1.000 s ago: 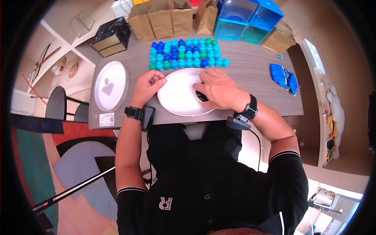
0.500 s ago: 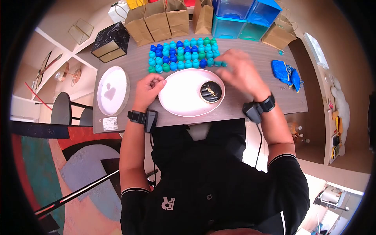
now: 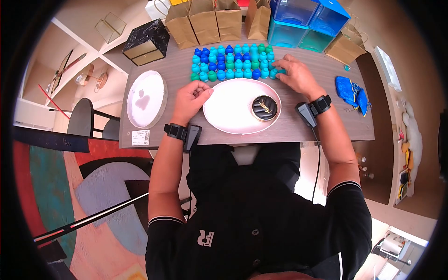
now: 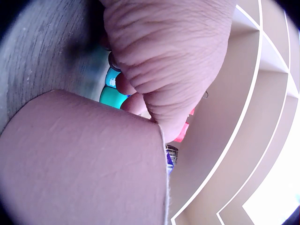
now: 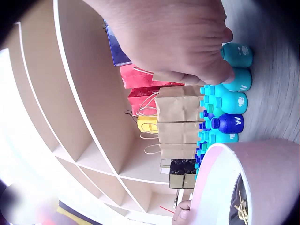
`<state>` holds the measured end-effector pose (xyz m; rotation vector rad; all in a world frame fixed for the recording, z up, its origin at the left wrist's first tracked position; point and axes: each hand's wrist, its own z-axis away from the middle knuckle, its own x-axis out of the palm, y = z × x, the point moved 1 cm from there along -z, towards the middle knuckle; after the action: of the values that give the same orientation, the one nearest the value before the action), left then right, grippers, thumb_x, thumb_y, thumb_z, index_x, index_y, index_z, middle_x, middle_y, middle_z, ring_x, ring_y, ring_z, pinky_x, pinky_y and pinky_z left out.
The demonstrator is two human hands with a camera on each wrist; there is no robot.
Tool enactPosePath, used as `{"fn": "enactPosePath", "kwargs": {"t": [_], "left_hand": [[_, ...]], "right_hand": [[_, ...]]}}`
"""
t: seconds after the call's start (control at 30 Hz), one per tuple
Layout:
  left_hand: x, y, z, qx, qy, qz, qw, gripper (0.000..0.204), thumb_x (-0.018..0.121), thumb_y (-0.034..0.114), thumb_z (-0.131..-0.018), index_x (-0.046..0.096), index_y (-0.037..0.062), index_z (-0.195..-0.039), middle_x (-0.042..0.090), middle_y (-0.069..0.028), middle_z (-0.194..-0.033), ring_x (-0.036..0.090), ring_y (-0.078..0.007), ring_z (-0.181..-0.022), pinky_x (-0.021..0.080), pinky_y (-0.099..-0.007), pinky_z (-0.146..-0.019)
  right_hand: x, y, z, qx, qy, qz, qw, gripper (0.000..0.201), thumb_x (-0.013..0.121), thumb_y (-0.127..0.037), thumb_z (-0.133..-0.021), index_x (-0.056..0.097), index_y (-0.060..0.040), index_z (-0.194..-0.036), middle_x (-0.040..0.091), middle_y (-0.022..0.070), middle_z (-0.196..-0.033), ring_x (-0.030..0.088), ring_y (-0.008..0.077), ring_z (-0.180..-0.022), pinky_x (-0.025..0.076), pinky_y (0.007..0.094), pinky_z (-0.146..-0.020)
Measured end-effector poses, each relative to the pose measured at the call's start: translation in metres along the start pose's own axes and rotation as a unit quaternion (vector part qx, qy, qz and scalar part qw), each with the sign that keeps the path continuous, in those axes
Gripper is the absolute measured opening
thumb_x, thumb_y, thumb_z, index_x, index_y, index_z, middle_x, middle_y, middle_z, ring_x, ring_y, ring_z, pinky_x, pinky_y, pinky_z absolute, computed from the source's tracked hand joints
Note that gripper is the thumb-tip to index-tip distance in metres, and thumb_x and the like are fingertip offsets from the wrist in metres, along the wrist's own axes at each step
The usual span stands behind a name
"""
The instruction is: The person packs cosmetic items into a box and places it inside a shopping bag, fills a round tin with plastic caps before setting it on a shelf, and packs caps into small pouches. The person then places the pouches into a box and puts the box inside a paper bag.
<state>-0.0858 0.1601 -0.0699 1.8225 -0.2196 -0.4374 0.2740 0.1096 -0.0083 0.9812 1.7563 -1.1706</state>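
A white oval box [image 3: 224, 112] with pinkish walls stands at the table's front edge. Inside it, toward the right, lies a round black compact [image 3: 264, 108] with a gold emblem. My left hand [image 3: 191, 100] holds the box's left rim, thumb over the edge and fingers curled outside. Behind the box stand rows of small bottles [image 3: 239, 73] in turquoise, green and dark blue. At the right end of the front row, my right hand [image 3: 301, 78] pinches a turquoise bottle [image 5: 239, 56] by its top, which is hidden by the thumb and fingers in the right wrist view.
A second oval piece [image 3: 148, 107], whitish with a grey mark, lies at the left. Paper bags [image 3: 205, 23], a black marbled box [image 3: 147, 42] and blue drawers [image 3: 308, 23] line the back. Blue packaging [image 3: 351, 94] lies at the right.
My right hand has left the compact in the box and swung up and right to the end of the bottle row. My left hand stays at the box's rim.
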Motion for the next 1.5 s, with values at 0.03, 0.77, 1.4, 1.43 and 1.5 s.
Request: {"fn": "enactPosePath", "kwargs": {"t": [0.03, 0.77, 1.4, 1.43, 1.5], "left_hand": [[-0.002, 0.001, 0.000, -0.001, 0.002, -0.001, 1.000, 0.014, 0.077, 0.013, -0.091, 0.071, 0.0012, -0.092, 0.063, 0.0047, -0.073, 0.053, -0.0014, -0.063, 0.041, -0.0192, -0.056], [-0.002, -0.007, -0.002, 0.014, -0.002, -0.014, 1.000, 0.016, 0.078, 0.017, -0.090, 0.072, 0.0025, -0.089, 0.060, 0.0061, -0.068, 0.049, -0.0013, -0.061, 0.040, -0.0210, -0.055], [-0.006, -0.004, -0.002, -0.003, -0.030, -0.039, 0.999, 0.016, 0.076, 0.016, -0.093, 0.071, 0.0013, -0.096, 0.069, 0.0021, -0.080, 0.058, -0.0022, -0.070, 0.046, -0.0199, -0.063], [-0.006, -0.005, -0.002, -0.003, -0.031, -0.037, 0.999, 0.016, 0.076, 0.016, -0.093, 0.071, 0.0013, -0.096, 0.069, 0.0021, -0.080, 0.058, -0.0022, -0.070, 0.046, -0.0199, -0.063], [-0.006, -0.007, -0.002, -0.003, -0.032, -0.036, 0.999, 0.016, 0.076, 0.017, -0.093, 0.071, 0.0016, -0.096, 0.069, 0.0020, -0.080, 0.058, -0.0023, -0.070, 0.046, -0.0200, -0.063]], "right_hand": [[0.001, 0.000, -0.001, -0.003, -0.005, -0.019, 1.000, 0.030, 0.071, -0.011, -0.084, 0.070, -0.0128, -0.114, 0.062, 0.0117, -0.103, 0.065, 0.0344, -0.096, 0.053, 0.0451, -0.084], [-0.009, -0.001, -0.003, -0.002, -0.017, -0.055, 0.998, 0.019, 0.066, -0.005, -0.085, 0.069, -0.0005, -0.104, 0.066, 0.0163, -0.101, 0.065, 0.0356, -0.091, 0.053, 0.0429, -0.080], [0.010, -0.104, -0.002, -0.165, -0.080, 0.078, 0.980, 0.009, 0.061, -0.006, -0.086, 0.066, -0.0003, -0.090, 0.065, 0.0156, -0.098, 0.068, 0.0359, -0.088, 0.056, 0.0462, -0.075], [0.011, -0.103, -0.003, -0.164, -0.082, 0.089, 0.979, 0.009, 0.060, -0.005, -0.085, 0.067, -0.0001, -0.090, 0.065, 0.0156, -0.098, 0.068, 0.0356, -0.088, 0.056, 0.0461, -0.075], [0.013, -0.102, -0.003, -0.163, -0.078, 0.105, 0.978, 0.008, 0.062, -0.005, -0.084, 0.065, -0.0011, -0.090, 0.063, 0.0154, -0.096, 0.067, 0.0364, -0.085, 0.055, 0.0469, -0.074]]}}
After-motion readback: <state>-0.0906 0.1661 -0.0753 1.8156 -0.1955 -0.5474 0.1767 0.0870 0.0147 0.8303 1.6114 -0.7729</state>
